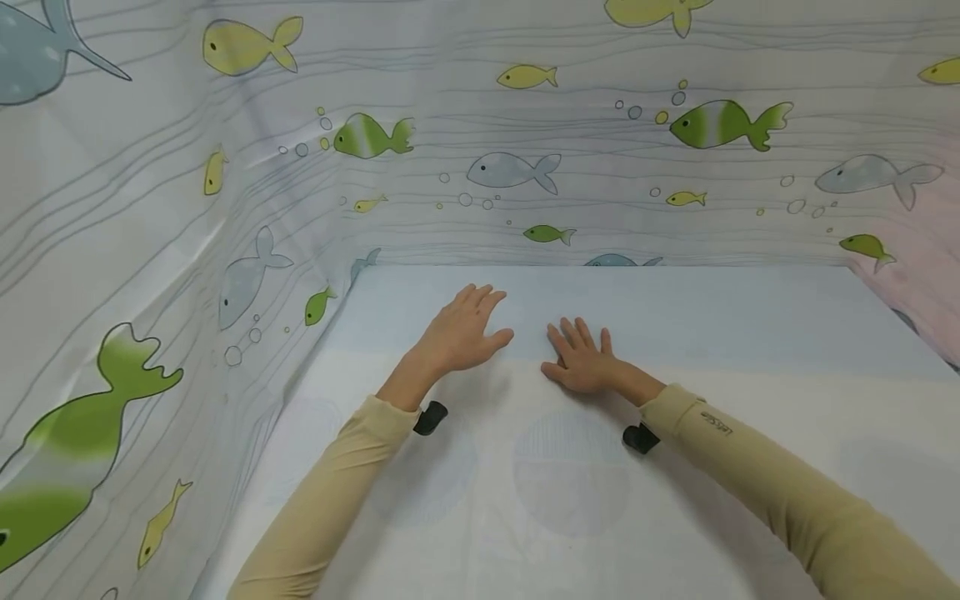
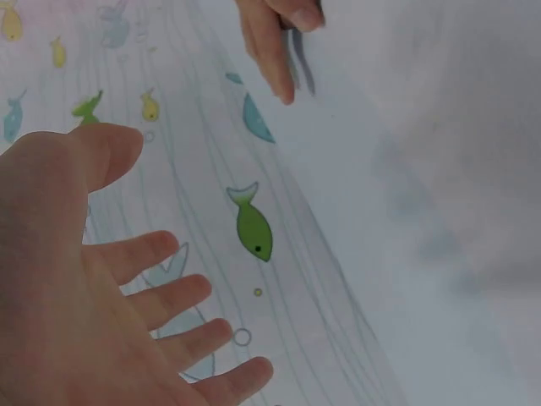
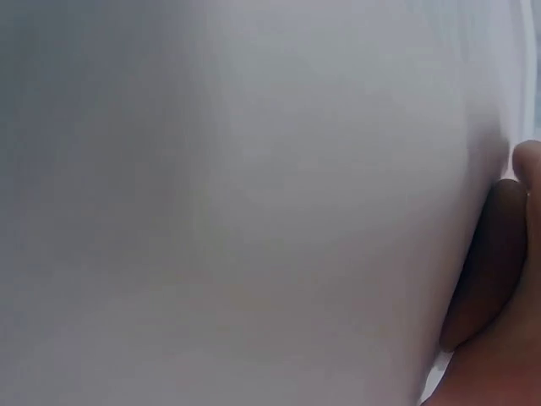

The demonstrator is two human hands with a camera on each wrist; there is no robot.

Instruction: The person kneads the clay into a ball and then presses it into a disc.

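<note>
My left hand (image 1: pixel 461 332) is held above the white cloth (image 1: pixel 712 317), its shadow falling on the cloth beneath. In the left wrist view this hand (image 2: pixel 110 279) shows its palm with fingers spread and nothing in it. Fingers of the other hand (image 2: pixel 270 51) appear at the top there. To the right, my right hand (image 1: pixel 585 362) lies palm down with fingers spread, close against the cloth. The right wrist view catches only part of this hand (image 3: pixel 507 313) at the edge, beside the pale surface. Whatever is beneath its palm is hidden.
A fish-print curtain (image 1: pixel 480 108) hangs behind the table and along the left side. Faint round patterns (image 1: pixel 573 475) mark the cloth. Black wrist-worn devices (image 1: pixel 431 418) sit under both wrists, below the beige sleeves (image 1: pixel 780 492). Pink fabric (image 1: pixel 930 250) hangs at the right.
</note>
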